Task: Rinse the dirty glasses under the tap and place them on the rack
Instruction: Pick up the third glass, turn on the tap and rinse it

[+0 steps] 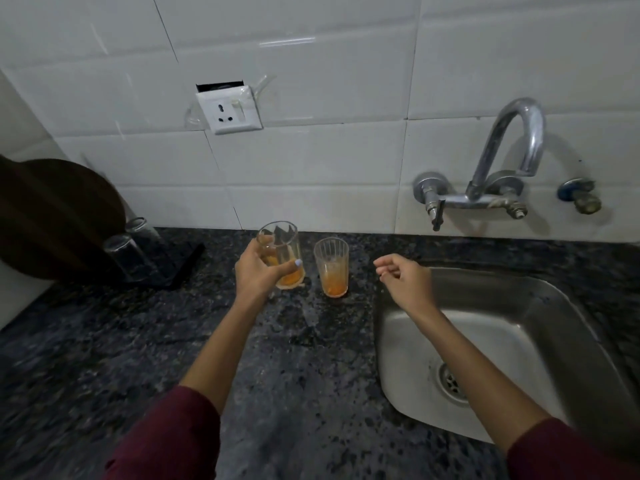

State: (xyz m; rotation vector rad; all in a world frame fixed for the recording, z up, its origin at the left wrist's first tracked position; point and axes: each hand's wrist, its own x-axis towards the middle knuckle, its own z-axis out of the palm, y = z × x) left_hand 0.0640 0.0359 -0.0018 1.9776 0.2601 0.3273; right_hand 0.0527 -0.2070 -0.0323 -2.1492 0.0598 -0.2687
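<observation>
Left hand [258, 271] grips glass [282, 254] (tilted); right hand [403, 280] over sink [381, 341] edge.

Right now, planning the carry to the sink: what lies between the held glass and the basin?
Head view: the second dirty glass, then the empty right hand above the basin's rim.

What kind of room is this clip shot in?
Most likely a home kitchen: a steel sink set into a dark stone counter, a wall tap on white tiles, and juice-stained glasses.
</observation>
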